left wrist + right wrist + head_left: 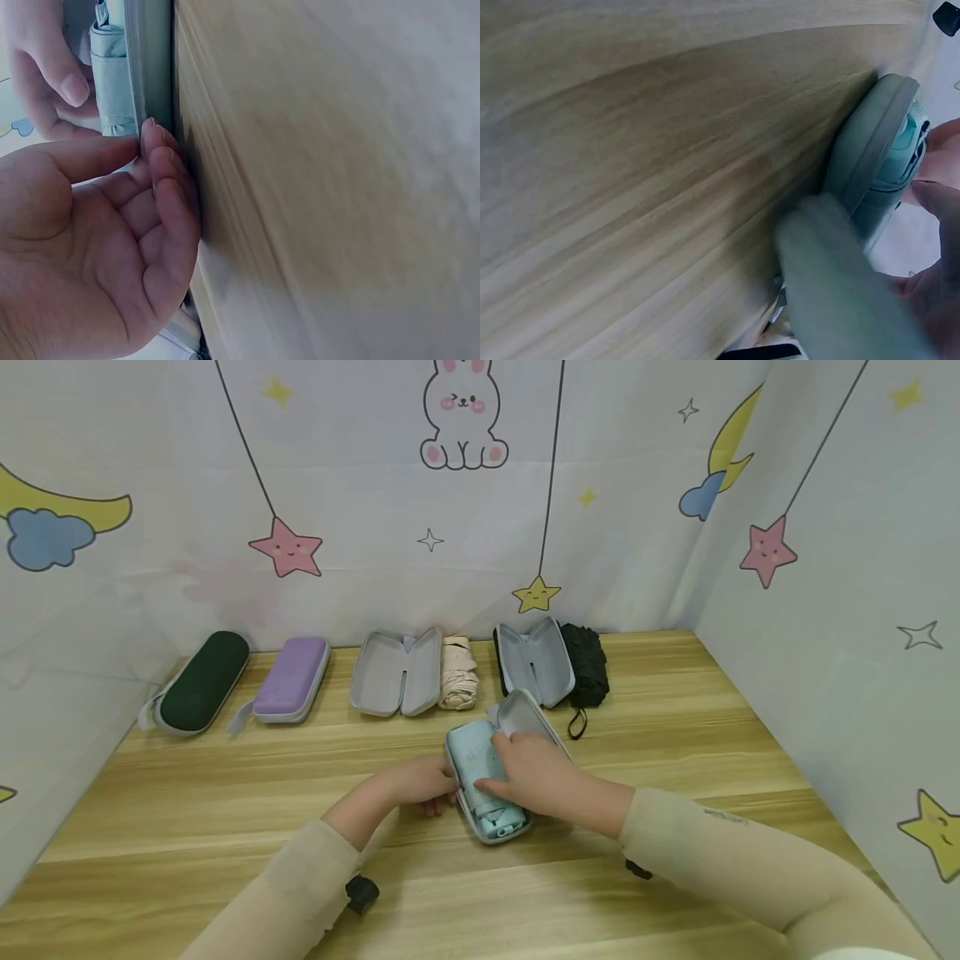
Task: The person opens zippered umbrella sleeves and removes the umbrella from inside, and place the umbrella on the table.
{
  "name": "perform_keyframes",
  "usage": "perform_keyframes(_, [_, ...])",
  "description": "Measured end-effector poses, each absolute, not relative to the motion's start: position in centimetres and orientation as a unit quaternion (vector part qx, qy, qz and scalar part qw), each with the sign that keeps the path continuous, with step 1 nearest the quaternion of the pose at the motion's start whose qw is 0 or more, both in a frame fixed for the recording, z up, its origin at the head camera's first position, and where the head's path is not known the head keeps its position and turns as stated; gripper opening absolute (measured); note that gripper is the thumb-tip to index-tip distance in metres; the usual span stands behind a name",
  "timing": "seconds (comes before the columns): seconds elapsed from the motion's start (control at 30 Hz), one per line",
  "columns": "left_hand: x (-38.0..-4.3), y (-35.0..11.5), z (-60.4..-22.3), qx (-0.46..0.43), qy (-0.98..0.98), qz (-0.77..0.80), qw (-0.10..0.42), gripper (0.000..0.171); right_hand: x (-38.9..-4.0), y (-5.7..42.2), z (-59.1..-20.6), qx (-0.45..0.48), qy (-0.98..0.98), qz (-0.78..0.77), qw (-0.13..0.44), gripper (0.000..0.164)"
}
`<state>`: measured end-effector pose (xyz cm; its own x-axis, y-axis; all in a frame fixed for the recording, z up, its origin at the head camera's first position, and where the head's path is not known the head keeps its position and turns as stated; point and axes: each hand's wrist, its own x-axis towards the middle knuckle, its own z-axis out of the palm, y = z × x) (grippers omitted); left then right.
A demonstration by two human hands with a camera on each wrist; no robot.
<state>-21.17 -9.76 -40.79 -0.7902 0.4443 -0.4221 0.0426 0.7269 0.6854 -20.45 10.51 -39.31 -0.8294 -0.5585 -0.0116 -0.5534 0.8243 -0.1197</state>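
A light blue zip case [492,839] lies opened on the table, a folded pale blue umbrella [474,752] inside its near-left half. My left hand [423,779] pinches that half's left rim, thumb at the zip edge and curled fingers against the outer wall, as the left wrist view shows. Over the umbrella and the hinge side reaches my right hand [540,777], thumb and forefinger spread across the umbrella; its other fingers are mostly hidden. The case's grey-lined lid [522,717] stands raised behind the right hand. In the right wrist view the lid [840,277] is blurred.
Along the back lie a dark green case [206,681], a purple case [292,677], an opened grey-lined case [382,672] beside a folded beige umbrella [459,672], and another opened case [532,660] beside a folded black umbrella [587,664]. A printed curtain [360,485] hangs behind them.
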Motion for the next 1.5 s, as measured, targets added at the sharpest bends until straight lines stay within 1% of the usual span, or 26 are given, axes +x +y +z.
perform_keyframes(0.1, [-21.1, -9.7, -40.7, 0.134, 0.883, 0.341, 0.292, 0.028, -20.7, 10.0, -39.6, -0.293, 0.953, -0.062, 0.034, 0.070])
perform_keyframes(0.3, [-21.1, -9.6, -40.6, 0.134, 0.886, 0.337, 0.289, 0.028, -20.8, 8.9, -39.9, -0.287, 0.956, -0.055, 0.026, 0.072])
perform_keyframes(0.4, [-21.1, -9.5, -40.5, 0.136, 0.887, 0.333, 0.289, 0.028, -20.9, 8.5, -40.2, -0.282, 0.958, -0.052, 0.025, 0.077])
perform_keyframes(0.57, [-21.0, -9.4, -40.5, 0.132, 0.886, 0.337, 0.290, 0.027, -21.0, 8.3, -40.5, -0.268, 0.960, -0.064, 0.046, 0.084])
perform_keyframes(0.73, [-21.1, -9.3, -40.8, 0.127, 0.884, 0.344, 0.291, 0.028, -20.9, 8.4, -40.2, -0.252, 0.958, -0.110, 0.081, 0.084])
perform_keyframes(0.9, [-21.1, -9.0, -41.1, 0.126, 0.885, 0.345, 0.286, 0.028, -20.9, 8.5, -40.1, -0.249, 0.955, -0.133, 0.094, 0.080])
perform_keyframes(1.17, [-21.1, -8.7, -41.1, 0.124, 0.885, 0.348, 0.285, 0.029, -20.9, 8.4, -40.0, -0.242, 0.960, -0.105, 0.092, 0.083])
perform_keyframes(1.4, [-21.0, -8.9, -41.2, 0.130, 0.879, 0.360, 0.284, 0.029, -21.0, 7.5, -40.1, -0.230, 0.968, -0.071, 0.077, 0.074])
perform_keyframes(1.5, [-21.0, -8.8, -41.2, 0.128, 0.880, 0.362, 0.281, 0.028, -21.1, 7.4, -40.1, -0.223, 0.968, -0.077, 0.083, 0.078])
